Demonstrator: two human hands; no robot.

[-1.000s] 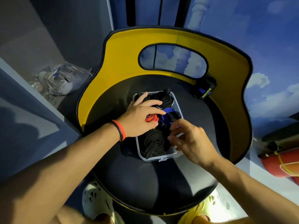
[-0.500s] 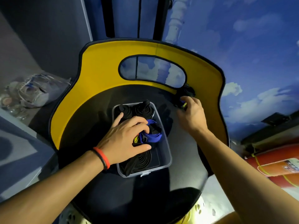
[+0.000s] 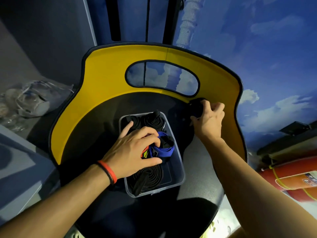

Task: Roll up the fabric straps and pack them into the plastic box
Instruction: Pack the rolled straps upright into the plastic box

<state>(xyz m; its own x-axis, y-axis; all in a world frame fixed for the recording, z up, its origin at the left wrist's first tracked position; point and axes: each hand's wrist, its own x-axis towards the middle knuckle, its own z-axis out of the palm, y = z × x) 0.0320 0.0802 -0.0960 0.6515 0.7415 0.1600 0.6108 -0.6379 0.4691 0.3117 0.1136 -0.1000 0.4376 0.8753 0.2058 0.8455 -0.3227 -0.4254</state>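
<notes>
You are looking down on a chair whose curved yellow backrest (image 3: 106,79) wraps round a black seat (image 3: 96,127), with an oval opening (image 3: 163,76) cut through the back. Behind it the wall (image 3: 257,48) is painted with blue sky and white clouds, and two black bars (image 3: 115,18) stand upright. At your left lies a crumpled clear plastic bag (image 3: 34,100); at your right, a red cylinder (image 3: 267,182) with a label

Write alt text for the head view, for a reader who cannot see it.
A person's left hand presses on rolled straps packed in a clear plastic box on a black chair seat, while the right hand grips a black strap roll beside the chair's yellow back.
</notes>
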